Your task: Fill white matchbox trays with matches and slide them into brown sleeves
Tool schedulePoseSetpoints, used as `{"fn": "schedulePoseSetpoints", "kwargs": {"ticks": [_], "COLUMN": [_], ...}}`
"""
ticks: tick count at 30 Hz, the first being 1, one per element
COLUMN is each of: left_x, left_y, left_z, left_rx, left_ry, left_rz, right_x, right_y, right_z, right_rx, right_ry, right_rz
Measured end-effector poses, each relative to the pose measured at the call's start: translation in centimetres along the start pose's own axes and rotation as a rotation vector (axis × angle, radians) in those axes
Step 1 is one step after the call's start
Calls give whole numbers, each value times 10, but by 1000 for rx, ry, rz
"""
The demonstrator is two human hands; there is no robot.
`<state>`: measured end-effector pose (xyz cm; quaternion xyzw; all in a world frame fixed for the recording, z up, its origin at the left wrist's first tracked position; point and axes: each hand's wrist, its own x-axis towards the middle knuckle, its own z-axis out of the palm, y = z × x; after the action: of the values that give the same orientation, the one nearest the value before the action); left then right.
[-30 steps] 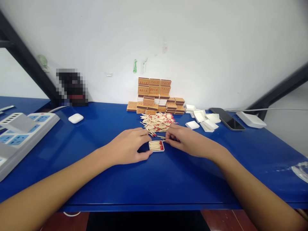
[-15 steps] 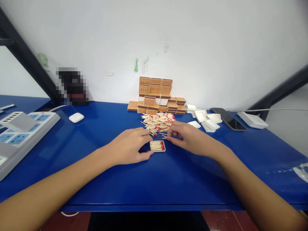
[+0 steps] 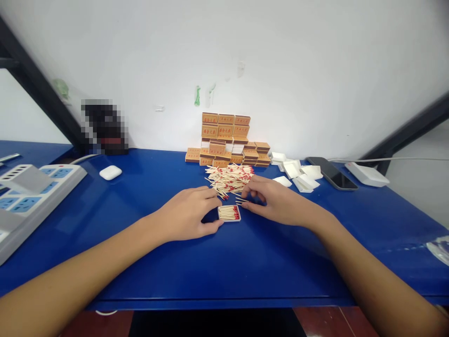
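A small white matchbox tray [image 3: 229,220] lies on the blue desk with a layer of red-headed matches [image 3: 228,213] in it. My left hand [image 3: 194,210] grips the tray's left end between thumb and forefinger. Just right of the tray, my right hand [image 3: 271,199] rests low over the desk, thumb and forefinger slightly apart. A few loose matches [image 3: 240,201] lie at the gap between those fingertips; none looks pinched. Behind both hands spreads a heap of loose matches [image 3: 228,179], partly hidden by my right fingers.
Stacked matchboxes [image 3: 225,131] stand against the wall. White empty trays [image 3: 292,168] are piled at right, beside a phone [image 3: 333,173] and a white box [image 3: 366,174]. On the left are a white earbud case [image 3: 111,172] and a power strip [image 3: 42,201].
My right thumb and forefinger have parted a little near the loose matches. My left hand and the tray keep their place; the view has shifted slightly.
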<state>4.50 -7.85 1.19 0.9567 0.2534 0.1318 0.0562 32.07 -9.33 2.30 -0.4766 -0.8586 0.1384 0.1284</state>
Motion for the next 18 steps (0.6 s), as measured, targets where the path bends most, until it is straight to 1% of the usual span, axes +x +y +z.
{"fn": "schedulePoseSetpoints", "kwargs": {"ticks": [5,11,18], "left_x": [0,0,0], "left_y": [0,1,1], "left_z": [0,-1,-1], "left_rx": [2,2,-2], "left_ry": [4,-1,13], "left_rz": [-2,-1,1], "right_x": [1,1,1], "right_y": [1,6,5], "right_z": [2,4,5], "right_rx": [23,74,84], "right_ry": [-34,-117,-109], "right_rz": [19,68,38]}}
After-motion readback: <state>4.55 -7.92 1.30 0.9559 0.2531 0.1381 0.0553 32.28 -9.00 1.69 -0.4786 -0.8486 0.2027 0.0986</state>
